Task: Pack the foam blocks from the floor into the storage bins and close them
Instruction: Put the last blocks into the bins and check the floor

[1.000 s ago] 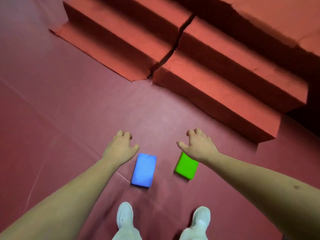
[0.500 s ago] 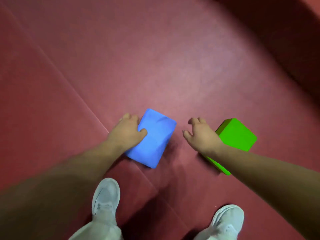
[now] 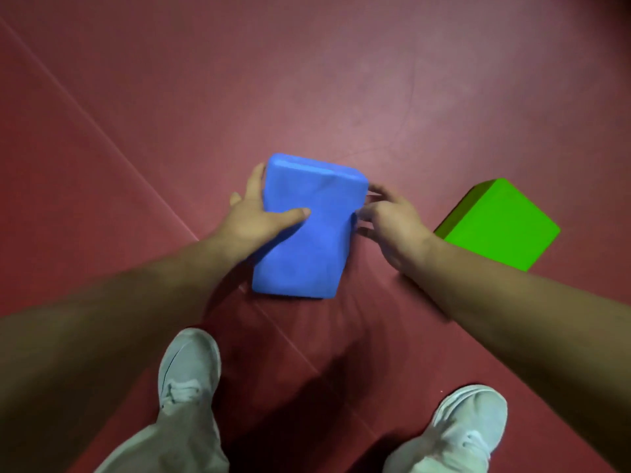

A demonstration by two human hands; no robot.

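While pinched from one side only, could swing the blue foam block (image 3: 307,230) round the thumb and drop it back onto the floor (image 3: 341,80). Judging by the soft look of the foam, might also dent it under a hard squeeze and lose purchase.

Grips it with the left hand (image 3: 252,220): thumb laid flat across the top face, fingers wrapped round the left long edge. Sets the right hand (image 3: 392,227) at the opposite long edge, fingers spread and half curled toward it. Cannot tell through the blur whether those fingertips press the side or stop just short. Should seat that second hold before lifting far.

Could knock or overlook the green foam block (image 3: 498,223), lying on the floor just beside the right wrist, apart from both hands and untouched.

Finds the blue block between the two hands, ahead of the shoes (image 3: 189,363), long axis pointing away from the body. Cannot tell whether lifted clear of the floor or resting on it. Shows no storage bins anywhere, so cannot judge how far to carry.
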